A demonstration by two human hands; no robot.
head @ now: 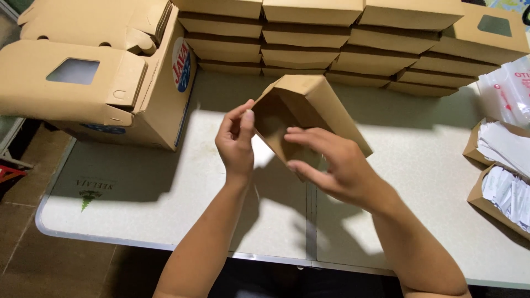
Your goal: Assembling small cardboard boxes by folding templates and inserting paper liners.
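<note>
Half-folded brown cardboard box (309,113) held above the pale bench (143,182), left hand (236,144) pinching its near edge, right hand (331,165) gripping its open front, rows of stacked finished boxes (353,49) behind, big carton (110,72) at left, paper-filled trays (505,165) at right

Both forearms are bare to the bottom edge of the view, with no sleeves, watch or bracelet. The left hand (236,144) and right hand (337,165) are gloveless, with short, unpainted nails.

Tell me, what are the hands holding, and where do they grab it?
A brown cardboard box. The left hand pinches its open rim; the right hand grips the near bottom edge.
</note>
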